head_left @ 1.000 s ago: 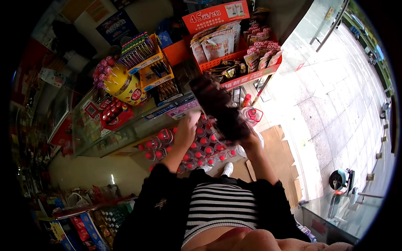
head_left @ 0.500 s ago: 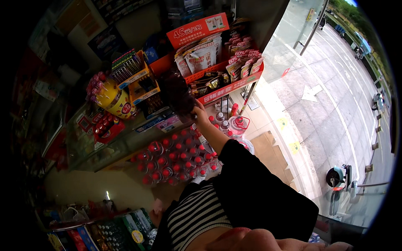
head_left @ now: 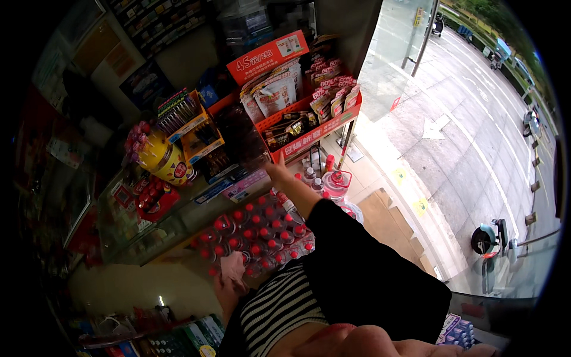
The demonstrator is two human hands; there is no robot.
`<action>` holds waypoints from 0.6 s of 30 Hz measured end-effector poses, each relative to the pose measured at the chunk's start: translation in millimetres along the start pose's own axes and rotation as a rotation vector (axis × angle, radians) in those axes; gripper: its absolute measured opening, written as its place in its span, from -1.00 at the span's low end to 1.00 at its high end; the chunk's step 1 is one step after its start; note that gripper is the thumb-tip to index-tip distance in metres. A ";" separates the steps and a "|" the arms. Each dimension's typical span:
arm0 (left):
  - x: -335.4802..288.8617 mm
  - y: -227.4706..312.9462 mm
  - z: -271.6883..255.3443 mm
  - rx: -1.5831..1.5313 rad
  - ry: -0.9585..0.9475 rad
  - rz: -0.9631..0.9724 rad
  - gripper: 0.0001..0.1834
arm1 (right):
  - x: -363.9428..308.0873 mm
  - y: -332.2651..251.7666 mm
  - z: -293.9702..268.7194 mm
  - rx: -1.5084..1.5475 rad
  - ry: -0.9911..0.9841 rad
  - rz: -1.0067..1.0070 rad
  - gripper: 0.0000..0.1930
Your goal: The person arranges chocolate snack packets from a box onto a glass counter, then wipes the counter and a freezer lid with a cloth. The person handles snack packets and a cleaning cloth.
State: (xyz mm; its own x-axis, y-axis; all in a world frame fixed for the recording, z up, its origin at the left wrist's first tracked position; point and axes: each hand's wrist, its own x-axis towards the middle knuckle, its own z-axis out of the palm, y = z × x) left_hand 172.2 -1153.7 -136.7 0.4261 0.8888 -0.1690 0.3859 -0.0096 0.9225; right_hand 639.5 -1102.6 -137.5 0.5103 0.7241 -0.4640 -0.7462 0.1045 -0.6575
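At the counter's front edge, my right hand point(head_left: 275, 172) is closed on the near end of a dark brown, elongated thing point(head_left: 239, 132); blur and shadow hide its kind. It lies between an orange tiered sweets rack point(head_left: 202, 140) and a red display tray of snack pouches point(head_left: 312, 131). Lower down, in front of my striped top, my left hand point(head_left: 226, 293) is closed on a crumpled pink cloth point(head_left: 233, 266). Below the counter stand several packs of red-capped bottles point(head_left: 262, 232), partly covered by the cloth.
A yellow lollipop tub point(head_left: 169, 160) and a red box of small items point(head_left: 154, 199) stand on the glass counter point(head_left: 128, 235). Large clear jugs point(head_left: 336, 184) and flattened cardboard point(head_left: 383, 217) are on the floor at right, beside a glass door point(head_left: 386, 53). Shelved goods point(head_left: 178, 339) are at the lower left.
My left hand has risen into fuller view with the pink cloth. My right hand has shifted slightly down and left, still on the dark thing. The whole view has turned a little.
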 end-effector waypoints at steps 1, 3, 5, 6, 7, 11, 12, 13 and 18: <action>10.7 13.7 7.0 -0.089 -0.044 0.017 -0.65 | -20.0 9.8 -9.2 -0.014 -0.051 0.013 0.08; 22.2 75.0 35.5 -0.647 -0.074 -0.135 -0.62 | -58.2 46.9 -22.9 -0.063 -0.255 0.002 -0.10; 35.9 112.2 66.0 -0.865 -0.130 -0.181 -0.58 | -85.9 83.8 -32.7 -0.073 -0.188 0.238 -0.38; 45.5 126.1 82.2 -0.796 -0.195 -0.142 -0.56 | -83.6 112.4 -44.6 -0.063 -0.128 0.305 -0.53; 53.1 138.9 99.4 -0.728 -0.260 -0.102 -0.53 | -75.2 131.2 -59.5 -0.049 -0.068 0.372 -0.66; 66.9 135.3 151.8 -0.057 -0.445 0.467 -0.50 | -133.4 107.6 -19.2 0.364 -0.352 0.607 -0.72; 63.7 149.6 168.9 0.025 -0.376 0.652 -0.54 | -142.1 100.4 -22.5 0.374 -0.378 0.618 -0.71; 58.1 167.9 183.1 0.107 -0.295 0.832 -0.57 | -149.6 96.6 -25.6 0.348 -0.397 0.621 -0.70; 55.5 172.6 196.0 0.112 -0.275 0.908 -0.77 | -177.3 88.2 -42.4 0.065 -0.413 0.569 -0.67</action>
State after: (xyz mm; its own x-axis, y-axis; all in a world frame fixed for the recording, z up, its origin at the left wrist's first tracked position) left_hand 422.9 -1195.9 -54.9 0.7734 0.3814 0.5063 -0.1167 -0.6994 0.7051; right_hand 501.4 -1250.7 -138.4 -0.1606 0.8766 -0.4537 -0.8797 -0.3356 -0.3370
